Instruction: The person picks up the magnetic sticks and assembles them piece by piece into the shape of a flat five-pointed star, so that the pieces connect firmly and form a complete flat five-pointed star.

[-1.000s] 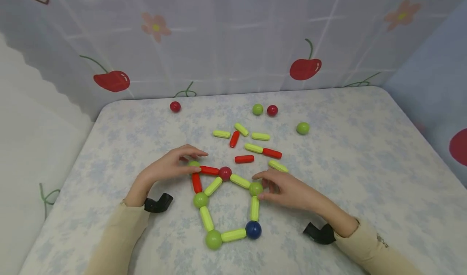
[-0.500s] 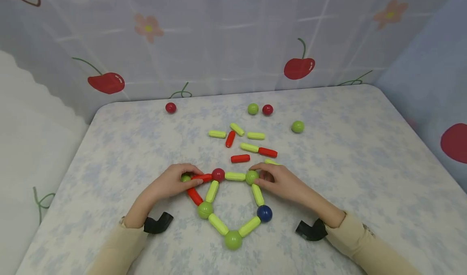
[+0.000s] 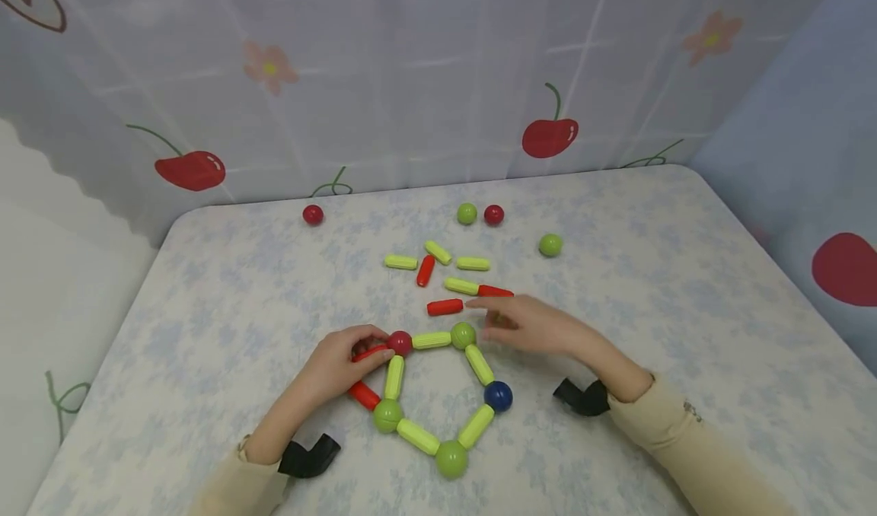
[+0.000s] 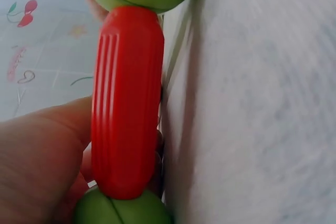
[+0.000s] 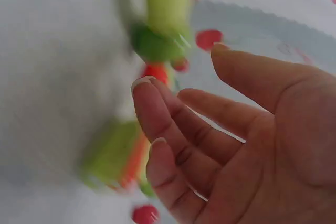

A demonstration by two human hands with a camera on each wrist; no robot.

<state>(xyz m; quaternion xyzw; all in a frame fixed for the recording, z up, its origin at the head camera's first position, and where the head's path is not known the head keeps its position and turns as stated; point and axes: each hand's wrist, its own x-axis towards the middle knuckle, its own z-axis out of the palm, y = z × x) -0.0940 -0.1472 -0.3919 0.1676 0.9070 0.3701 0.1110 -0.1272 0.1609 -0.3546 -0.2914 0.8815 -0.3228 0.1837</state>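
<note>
A ring of yellow-green rods [image 3: 418, 437] joined by balls lies on the table, with a red ball [image 3: 400, 342], a blue ball [image 3: 498, 396] and green balls [image 3: 452, 459] at its corners. Two red rods stick out on its left side. My left hand [image 3: 334, 365] pinches the upper red rod [image 3: 371, 352] between thumb and fingers, beside the red ball. The lower red rod [image 4: 128, 103] spans two green balls in the left wrist view; the hand hides one from the head view. My right hand [image 3: 541, 327], fingers loosely extended and holding nothing, hovers just right of the ring's upper green ball [image 3: 463, 336].
Behind the ring lie loose yellow-green rods [image 3: 400, 262] and red rods [image 3: 445, 307]. Farther back are loose green balls [image 3: 550, 245] and red balls [image 3: 313, 215]. A patterned curtain [image 3: 411, 82] hangs at the table's far edge.
The ring has turned and its upper side has straightened. My right hand has let go of the upper green ball and moved slightly away. My left hand has shifted onto the upper red rod.
</note>
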